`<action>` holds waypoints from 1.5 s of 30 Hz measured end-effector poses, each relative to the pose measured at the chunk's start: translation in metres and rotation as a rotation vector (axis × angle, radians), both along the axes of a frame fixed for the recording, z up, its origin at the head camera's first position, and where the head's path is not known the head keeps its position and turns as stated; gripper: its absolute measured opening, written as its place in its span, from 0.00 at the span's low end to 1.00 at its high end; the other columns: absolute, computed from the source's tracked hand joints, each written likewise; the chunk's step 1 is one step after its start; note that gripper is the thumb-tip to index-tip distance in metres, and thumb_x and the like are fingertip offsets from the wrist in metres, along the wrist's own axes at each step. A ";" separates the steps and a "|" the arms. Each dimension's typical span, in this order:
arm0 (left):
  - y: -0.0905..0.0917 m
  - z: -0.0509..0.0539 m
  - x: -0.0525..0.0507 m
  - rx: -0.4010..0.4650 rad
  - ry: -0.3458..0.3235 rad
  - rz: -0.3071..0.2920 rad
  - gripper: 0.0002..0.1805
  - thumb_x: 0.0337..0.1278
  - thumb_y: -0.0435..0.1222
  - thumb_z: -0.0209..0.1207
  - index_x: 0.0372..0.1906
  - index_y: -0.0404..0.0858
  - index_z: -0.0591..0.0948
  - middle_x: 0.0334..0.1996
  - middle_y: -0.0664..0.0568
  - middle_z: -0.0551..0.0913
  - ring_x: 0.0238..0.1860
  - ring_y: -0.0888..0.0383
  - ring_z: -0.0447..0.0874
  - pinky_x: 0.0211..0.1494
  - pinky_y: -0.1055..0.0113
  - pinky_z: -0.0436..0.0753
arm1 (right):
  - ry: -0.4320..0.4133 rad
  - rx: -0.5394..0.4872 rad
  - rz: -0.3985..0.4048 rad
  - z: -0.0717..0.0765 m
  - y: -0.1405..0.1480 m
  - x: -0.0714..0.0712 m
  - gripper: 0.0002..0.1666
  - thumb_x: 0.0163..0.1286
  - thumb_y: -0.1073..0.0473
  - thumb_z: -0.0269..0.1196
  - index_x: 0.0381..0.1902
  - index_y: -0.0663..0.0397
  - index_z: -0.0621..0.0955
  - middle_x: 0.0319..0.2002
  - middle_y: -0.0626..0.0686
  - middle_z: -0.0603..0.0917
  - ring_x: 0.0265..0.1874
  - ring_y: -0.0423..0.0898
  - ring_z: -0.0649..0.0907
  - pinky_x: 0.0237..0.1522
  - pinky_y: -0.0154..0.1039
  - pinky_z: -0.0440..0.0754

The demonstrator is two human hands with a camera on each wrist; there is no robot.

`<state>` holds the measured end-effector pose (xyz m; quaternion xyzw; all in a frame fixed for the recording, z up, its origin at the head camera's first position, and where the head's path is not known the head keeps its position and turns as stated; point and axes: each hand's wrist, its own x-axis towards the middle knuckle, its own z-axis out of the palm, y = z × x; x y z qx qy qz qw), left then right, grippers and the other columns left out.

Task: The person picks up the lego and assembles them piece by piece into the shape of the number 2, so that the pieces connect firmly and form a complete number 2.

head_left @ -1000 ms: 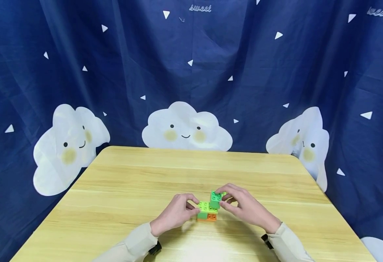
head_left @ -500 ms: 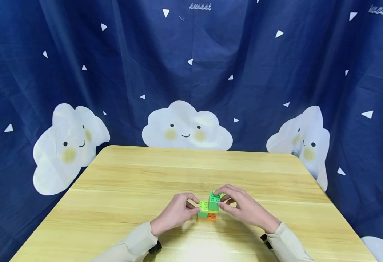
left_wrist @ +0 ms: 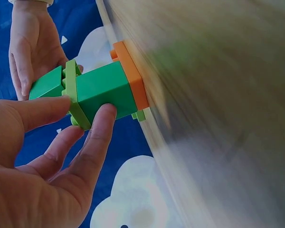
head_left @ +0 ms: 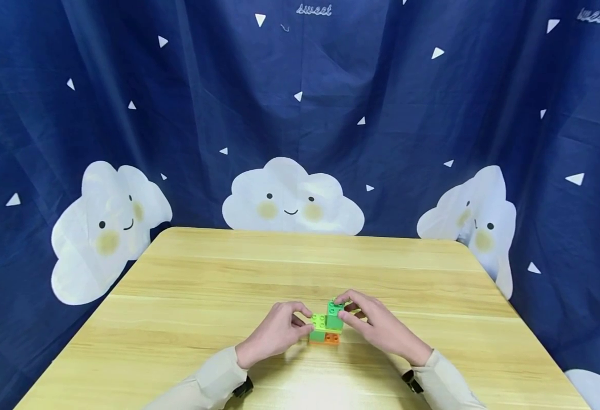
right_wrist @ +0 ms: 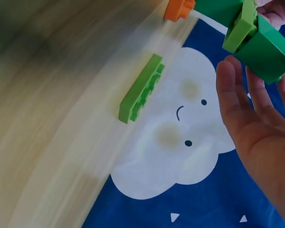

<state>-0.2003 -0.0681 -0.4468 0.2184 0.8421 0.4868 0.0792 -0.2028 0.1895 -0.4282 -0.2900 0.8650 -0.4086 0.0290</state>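
Note:
A small stack of toy building bricks stands on the table in the head view. An orange plate (head_left: 332, 339) forms its base, carrying a green brick (left_wrist: 102, 85) and then a lime plate (head_left: 318, 323). On that plate's right end sits another green brick (head_left: 334, 323). My left hand (head_left: 275, 330) grips the stack's left side, thumb on the lime plate's edge and a fingertip against the lower green brick. My right hand (head_left: 382, 327) has its thumb and index finger about the upper green brick, at its top. In the right wrist view, that hand's lower fingers stand beside this brick.
A separate lime strip with studs (right_wrist: 140, 90) lies on the wooden table (head_left: 202, 319) beyond the stack, mostly hidden behind my right hand in the head view. A dark blue curtain (head_left: 300, 131) printed with clouds hangs behind the table's far edge.
The upper green brick has come down slightly onto the lime plate. My right thumb and index finger have shifted up and left toward its top. My left hand stays in place.

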 end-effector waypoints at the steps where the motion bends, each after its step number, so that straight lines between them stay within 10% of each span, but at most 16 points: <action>1: 0.000 0.000 0.000 0.000 0.001 0.000 0.11 0.62 0.35 0.69 0.46 0.34 0.84 0.45 0.44 0.87 0.37 0.58 0.88 0.39 0.70 0.88 | -0.020 -0.006 0.000 0.000 0.000 0.000 0.16 0.80 0.44 0.55 0.59 0.40 0.78 0.56 0.45 0.82 0.53 0.48 0.85 0.54 0.45 0.85; 15: 0.001 -0.001 -0.001 0.018 0.002 -0.007 0.10 0.62 0.33 0.68 0.46 0.33 0.84 0.43 0.44 0.88 0.37 0.58 0.88 0.38 0.71 0.88 | -0.275 -0.107 0.086 -0.005 0.003 -0.002 0.27 0.83 0.46 0.52 0.71 0.52 0.71 0.48 0.55 0.84 0.43 0.55 0.88 0.47 0.45 0.89; 45: 0.001 0.000 0.000 0.037 -0.008 -0.009 0.10 0.62 0.33 0.68 0.45 0.32 0.84 0.41 0.45 0.88 0.37 0.58 0.88 0.38 0.71 0.88 | -0.280 -0.187 0.112 -0.007 0.004 -0.004 0.30 0.81 0.52 0.55 0.72 0.65 0.71 0.58 0.67 0.81 0.44 0.58 0.89 0.51 0.47 0.88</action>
